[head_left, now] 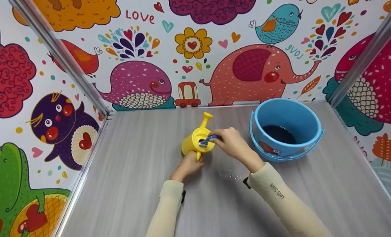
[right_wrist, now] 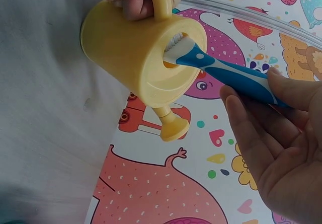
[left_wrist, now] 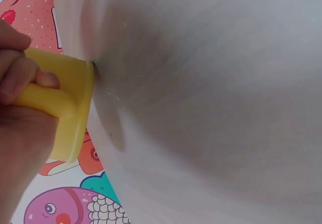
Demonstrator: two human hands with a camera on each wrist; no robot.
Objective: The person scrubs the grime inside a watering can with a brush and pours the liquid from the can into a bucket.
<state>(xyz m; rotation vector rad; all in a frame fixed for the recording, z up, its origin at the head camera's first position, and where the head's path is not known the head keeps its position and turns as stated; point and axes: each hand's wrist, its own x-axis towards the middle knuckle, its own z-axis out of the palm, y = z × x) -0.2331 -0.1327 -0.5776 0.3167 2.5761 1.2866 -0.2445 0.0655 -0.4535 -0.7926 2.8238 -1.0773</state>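
Observation:
A yellow watering can (head_left: 189,144) is tilted, its top opening facing the head camera and its spout pointing away. My left hand (head_left: 190,163) grips the can's handle; in the left wrist view the fingers curl round that handle (left_wrist: 43,99). A blue and white brush (right_wrist: 236,75), toothbrush-like with white bristles, is pinched between the thumb and fingers of my right hand (head_left: 232,142). The brush head sits at the can's opening, bristles against the rim of the hole in the right wrist view. How far it reaches inside is hidden.
A blue bucket (head_left: 287,112) with dark liquid in it stands to the right, its handle hanging down at the front. Water drops (head_left: 230,174) lie on the grey wood-grain table (head_left: 132,184). Cartoon-printed walls (head_left: 195,82) with metal edge strips enclose the back and sides.

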